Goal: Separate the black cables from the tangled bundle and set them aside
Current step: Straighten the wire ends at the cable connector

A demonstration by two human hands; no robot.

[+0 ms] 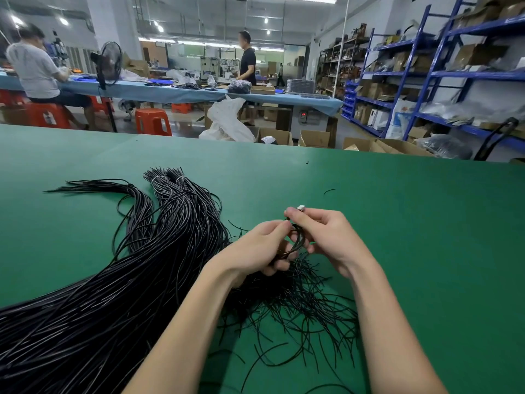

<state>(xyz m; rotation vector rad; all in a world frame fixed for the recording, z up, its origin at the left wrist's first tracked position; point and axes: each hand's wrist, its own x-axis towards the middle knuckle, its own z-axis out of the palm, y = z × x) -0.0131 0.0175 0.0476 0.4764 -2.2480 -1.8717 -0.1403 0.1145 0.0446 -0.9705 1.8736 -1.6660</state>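
On the green worktop (pixel 397 223) a thick bundle of black cables (pixel 119 285) sweeps from the lower left corner up toward the middle, where it fans into several tied ends (pixel 167 177) and a looser spray of ends (pixel 93 184) further left. Nearer the person, below the wrists, a tangled heap of thinner loose black cables (pixel 298 308) spreads out over the worktop.

Both hands are raised just above this heap, close together. The left hand (pixel 261 245) has its fingers curled around a small gathered loop of black cable (pixel 297 240), with the thumb pressing it from above. The right hand (pixel 326 237) pinches the same loop near its top, and a small pale connector-like piece (pixel 301 207) shows at its fingertips; what it is exactly cannot be told.

A short stray cable offcut (pixel 329 191) lies alone on the worktop beyond the hands.

Behind the worktop stand orange stools (pixel 153 120), a long blue-covered table (pixel 176 93), cardboard boxes (pixel 315 137) and blue shelving (pixel 426 75), with two people at the far table.
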